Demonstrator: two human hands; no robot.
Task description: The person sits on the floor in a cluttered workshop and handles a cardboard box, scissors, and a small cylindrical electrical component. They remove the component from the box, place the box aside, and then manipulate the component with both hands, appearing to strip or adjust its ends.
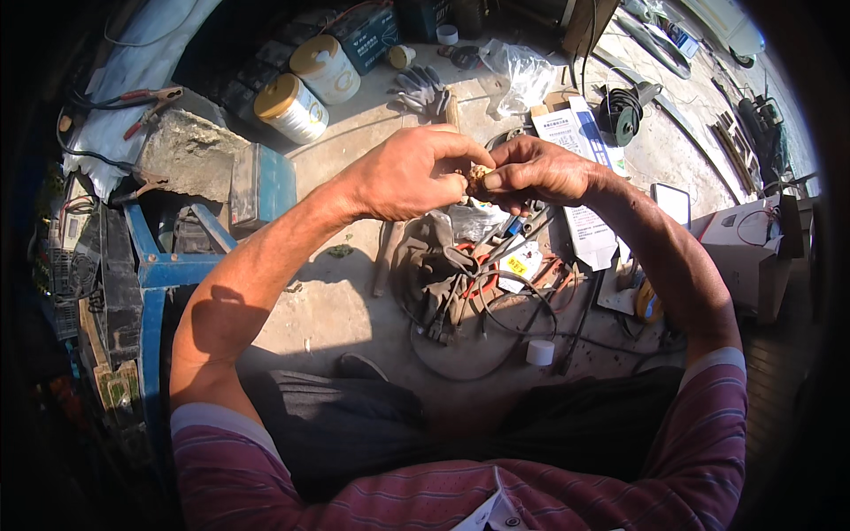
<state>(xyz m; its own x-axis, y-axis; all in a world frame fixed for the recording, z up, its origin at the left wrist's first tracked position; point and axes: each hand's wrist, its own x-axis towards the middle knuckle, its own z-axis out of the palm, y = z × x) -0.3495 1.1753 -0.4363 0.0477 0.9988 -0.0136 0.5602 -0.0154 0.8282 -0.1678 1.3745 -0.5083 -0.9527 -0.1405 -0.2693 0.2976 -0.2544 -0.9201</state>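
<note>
In front of me both hands meet at a small, rough, brown piece (477, 175), too small and covered to name. My right hand (541, 169) pinches it between thumb and fingers. The thumb and forefinger of my left hand (405, 172) close on it from the other side. Below the hands, a heap of cables (491, 299), a crumpled dark cloth (425, 255) and clear plastic film (473, 222) lie on the concrete floor. A wooden handle (387, 257) lies left of the heap.
Two tins with gold lids (291, 109) stand by batteries (364, 36). Grey work gloves (422, 89), a plastic bag (521, 73) and a flattened carton (588, 232) lie beyond. A blue metal frame (151, 318) is at left. A white cap (540, 352) lies near my legs.
</note>
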